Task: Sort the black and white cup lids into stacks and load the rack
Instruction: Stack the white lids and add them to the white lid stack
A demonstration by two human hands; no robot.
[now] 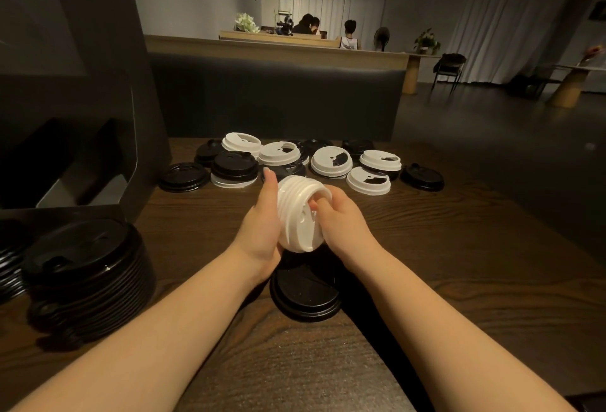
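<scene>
Over the dark wood table (459,247) in a dim, curtained room, my left hand (262,228) and right hand (341,224) gripped a white lid stack (295,211).

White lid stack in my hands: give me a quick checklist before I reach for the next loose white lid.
1. White lid stack held by both the left hand and the right hand: ok.
2. Stack all white: ok.
3. Lids nested evenly: cannot tell.
4. Loose white lids within view ahead: ok.
5. Sorting finished: not ok, one white lid lies under a black lid.
6. Rack slot free: cannot tell.
</scene>
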